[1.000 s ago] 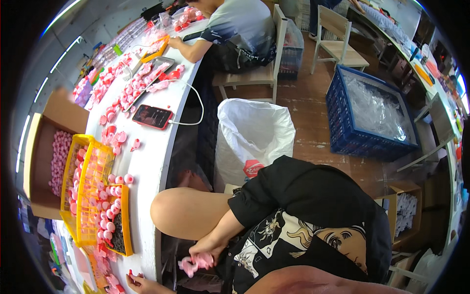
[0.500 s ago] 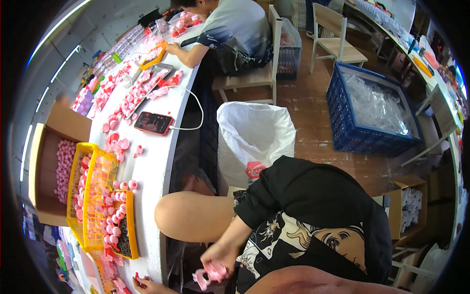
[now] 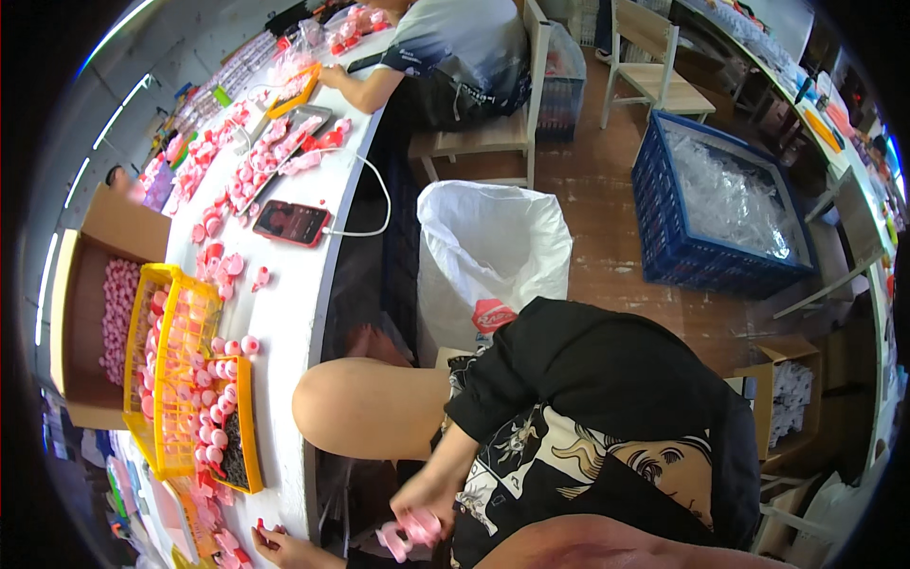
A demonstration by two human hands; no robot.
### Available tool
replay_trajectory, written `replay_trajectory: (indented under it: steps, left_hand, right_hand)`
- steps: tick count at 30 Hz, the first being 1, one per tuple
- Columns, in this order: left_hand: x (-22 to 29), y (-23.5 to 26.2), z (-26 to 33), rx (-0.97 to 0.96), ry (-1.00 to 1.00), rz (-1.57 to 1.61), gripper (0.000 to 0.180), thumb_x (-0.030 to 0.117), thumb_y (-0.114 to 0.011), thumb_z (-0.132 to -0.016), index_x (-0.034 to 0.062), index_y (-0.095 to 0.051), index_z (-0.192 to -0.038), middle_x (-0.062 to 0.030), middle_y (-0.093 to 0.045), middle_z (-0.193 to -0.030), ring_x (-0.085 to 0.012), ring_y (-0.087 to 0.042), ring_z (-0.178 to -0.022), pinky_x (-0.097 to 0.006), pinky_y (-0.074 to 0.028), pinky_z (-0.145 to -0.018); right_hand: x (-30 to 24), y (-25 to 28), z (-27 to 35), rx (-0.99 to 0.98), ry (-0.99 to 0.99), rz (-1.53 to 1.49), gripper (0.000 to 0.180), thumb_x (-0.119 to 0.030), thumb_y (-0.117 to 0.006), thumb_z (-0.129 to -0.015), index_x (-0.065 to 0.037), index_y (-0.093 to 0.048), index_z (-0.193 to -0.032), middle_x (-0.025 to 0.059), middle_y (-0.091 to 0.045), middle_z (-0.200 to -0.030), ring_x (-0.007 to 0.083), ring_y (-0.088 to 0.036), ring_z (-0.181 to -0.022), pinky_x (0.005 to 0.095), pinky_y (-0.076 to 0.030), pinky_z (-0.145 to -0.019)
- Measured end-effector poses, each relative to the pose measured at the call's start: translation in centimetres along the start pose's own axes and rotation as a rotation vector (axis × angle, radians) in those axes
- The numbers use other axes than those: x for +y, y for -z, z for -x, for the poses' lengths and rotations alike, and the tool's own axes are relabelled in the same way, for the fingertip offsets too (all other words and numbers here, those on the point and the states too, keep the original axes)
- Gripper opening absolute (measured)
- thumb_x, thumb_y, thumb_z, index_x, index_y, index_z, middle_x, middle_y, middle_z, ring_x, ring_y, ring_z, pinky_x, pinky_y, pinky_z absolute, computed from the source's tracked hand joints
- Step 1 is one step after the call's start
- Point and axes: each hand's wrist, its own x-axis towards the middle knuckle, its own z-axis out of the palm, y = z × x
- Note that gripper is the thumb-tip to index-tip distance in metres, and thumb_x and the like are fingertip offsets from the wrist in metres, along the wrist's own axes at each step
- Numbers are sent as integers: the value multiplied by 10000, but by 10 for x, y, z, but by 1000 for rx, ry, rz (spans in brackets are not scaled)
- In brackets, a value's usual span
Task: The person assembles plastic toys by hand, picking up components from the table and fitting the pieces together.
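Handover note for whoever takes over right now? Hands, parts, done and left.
Right hand: closed on a few pink pieces, held low beside the raised knee, off the table.
Left hand: at the near edge of the white table; grip unclear.
Parts: pink caps fill the yellow baskets; more lie loose further along the table.
Done: a layer of pink pieces already lies in the cardboard box.
Left: the held pieces, the baskets' contents and the loose ones.
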Motion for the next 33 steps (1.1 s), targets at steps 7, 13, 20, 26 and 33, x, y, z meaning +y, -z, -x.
replay_trajectory:
  steps: [7,13,20,26,33]
  left_hand:
    - [-14,-2,-10,85,-157,-102,204,108,-543,-933,-13,-615,-1081,-78,-680,-909,-122,-600,-624,-235,-508,-552]
    - [-6,-7,1,104,-189,78,218,77,-523,-941,-48,-557,-1116,-127,-673,-987,-151,-629,-739,-261,-528,-667]
    - [79,-1,32,-13,-78,367,184,0,-593,-882,-62,-618,-1053,-141,-664,-979,-164,-650,-811,-274,-535,-767]
    - [159,-6,50,-211,-404,325,214,-110,-659,-773,-48,-645,-978,-116,-642,-940,-155,-608,-831,-262,-479,-765]
    - [180,-9,59,-296,-685,72,213,-58,-720,-678,38,-686,-866,-70,-651,-842,-224,-595,-788,-311,-469,-718]
  right_hand:
    - [-16,37,-15,34,122,-58,234,-244,-440,-823,-38,-548,-848,100,-598,-761,217,-586,-695,339,-486,-674]
    - [-59,18,2,-97,283,-181,212,-196,-442,-890,-8,-538,-914,137,-608,-809,236,-616,-749,376,-516,-727]
    - [-131,17,24,-197,738,-209,382,-198,-407,-995,72,-384,-1265,190,-542,-1180,297,-551,-1113,417,-428,-1006]
    - [-113,13,19,-188,681,-327,400,-181,-374,-1000,70,-338,-1310,198,-517,-1210,303,-526,-1154,427,-398,-1030]
    - [-99,24,18,-234,683,-284,385,-260,-359,-1010,7,-413,-1281,150,-532,-1218,245,-537,-1133,406,-434,-981]
